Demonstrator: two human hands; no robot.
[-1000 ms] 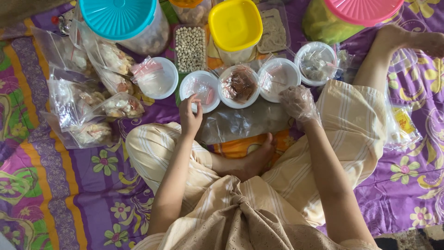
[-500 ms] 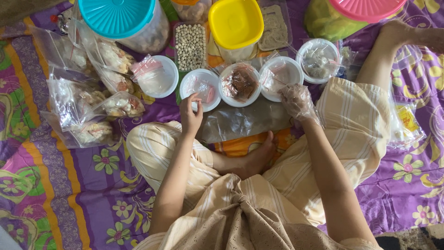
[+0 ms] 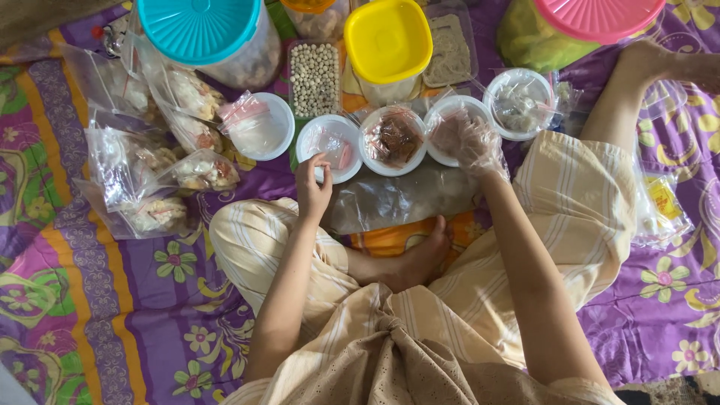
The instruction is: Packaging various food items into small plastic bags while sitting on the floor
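Underneath, purple floral cloth [image 3: 112, 300].

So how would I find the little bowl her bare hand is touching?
Start at the tall container with the square yellow lid. Below it runs a row of round white plastic bowls; the left hand touches the second from the left. Its clear bag holds something pink, unlike the brown-filled bowl beside it.

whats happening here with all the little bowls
A person sits cross-legged on a purple floral cloth before a row of white bowls holding small plastic bags. The bare left hand touches the rim of one bowl; the right hand, in a clear plastic glove, reaches into another bowl. Lidded containers stand behind.
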